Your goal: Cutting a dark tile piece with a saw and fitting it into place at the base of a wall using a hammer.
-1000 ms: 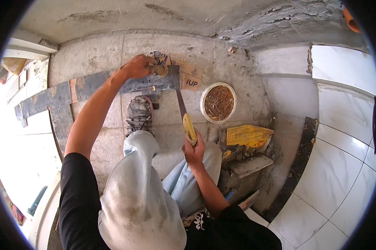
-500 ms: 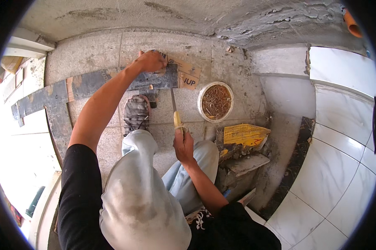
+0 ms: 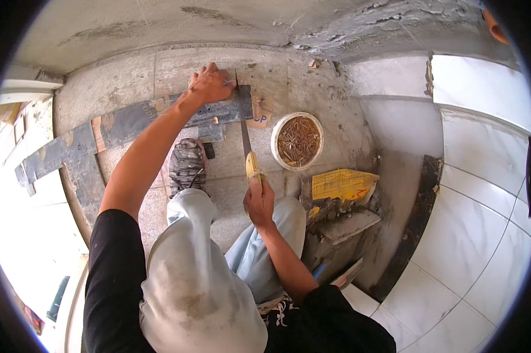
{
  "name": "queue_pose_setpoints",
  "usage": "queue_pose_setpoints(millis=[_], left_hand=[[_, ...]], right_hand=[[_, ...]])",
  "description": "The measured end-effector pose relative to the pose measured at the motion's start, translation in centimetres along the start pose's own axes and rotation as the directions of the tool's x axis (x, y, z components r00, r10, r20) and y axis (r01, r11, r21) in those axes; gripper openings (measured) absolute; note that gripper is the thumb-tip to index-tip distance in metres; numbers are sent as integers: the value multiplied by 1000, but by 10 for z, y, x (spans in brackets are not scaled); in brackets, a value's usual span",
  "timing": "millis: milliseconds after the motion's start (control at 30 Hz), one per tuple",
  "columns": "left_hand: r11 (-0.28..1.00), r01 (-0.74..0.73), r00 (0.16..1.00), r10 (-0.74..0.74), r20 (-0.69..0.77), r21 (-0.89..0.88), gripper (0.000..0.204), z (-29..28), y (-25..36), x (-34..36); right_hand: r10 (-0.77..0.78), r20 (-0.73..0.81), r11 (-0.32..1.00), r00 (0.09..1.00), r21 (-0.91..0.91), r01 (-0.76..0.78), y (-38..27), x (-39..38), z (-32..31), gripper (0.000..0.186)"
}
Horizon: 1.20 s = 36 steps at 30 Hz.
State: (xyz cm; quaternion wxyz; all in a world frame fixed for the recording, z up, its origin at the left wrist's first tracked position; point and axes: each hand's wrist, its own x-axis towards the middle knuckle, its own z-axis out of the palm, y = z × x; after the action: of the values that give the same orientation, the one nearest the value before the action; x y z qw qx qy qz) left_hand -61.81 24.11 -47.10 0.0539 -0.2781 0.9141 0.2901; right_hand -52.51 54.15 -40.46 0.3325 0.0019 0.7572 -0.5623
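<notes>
- The yellow-handled saw (image 3: pixel 246 136) is grasped by the right hand (image 3: pixel 259 203), its blade pointed toward twelve o'clock, apparently to be run across the board's end.
- The dark board (image 3: pixel 137 117) is laid on the floor at eleven o'clock from that hand, likely for firm backing.
- The left hand (image 3: pixel 211 85) is bent over its far edge, seemingly for steadying; whether anything is gripped cannot be told.

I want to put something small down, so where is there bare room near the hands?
Bare floor shows between the dark board and the grey wall, and in a patch between the shoe and the handsaw. It is crowded at the left hand, with board, blade and cardboard together, and tight between the bucket and yellow panel.
</notes>
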Motion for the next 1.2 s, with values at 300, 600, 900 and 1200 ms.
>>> queue_pose_setpoints(millis=[300,600,900,1200], left_hand=[[961,-222,919,149,364,168,39,-21,-8,14],[958,-238,898,280,340,-160,40,14,-47,-2],[967,-64,898,163,408,-245,57,6,-44,-1],[965,-116,922,193,335,-237,53,6,-55,-11]], right_hand=[[-13,16,1000,1000,-5,13,-7,-4,-1,32],[-1,96,997,995,-79,8,12,-7,-4,37],[-147,58,956,988,-248,156,2,-6,7,32],[-27,104,951,994,-304,58,-13,-10,13,40]])
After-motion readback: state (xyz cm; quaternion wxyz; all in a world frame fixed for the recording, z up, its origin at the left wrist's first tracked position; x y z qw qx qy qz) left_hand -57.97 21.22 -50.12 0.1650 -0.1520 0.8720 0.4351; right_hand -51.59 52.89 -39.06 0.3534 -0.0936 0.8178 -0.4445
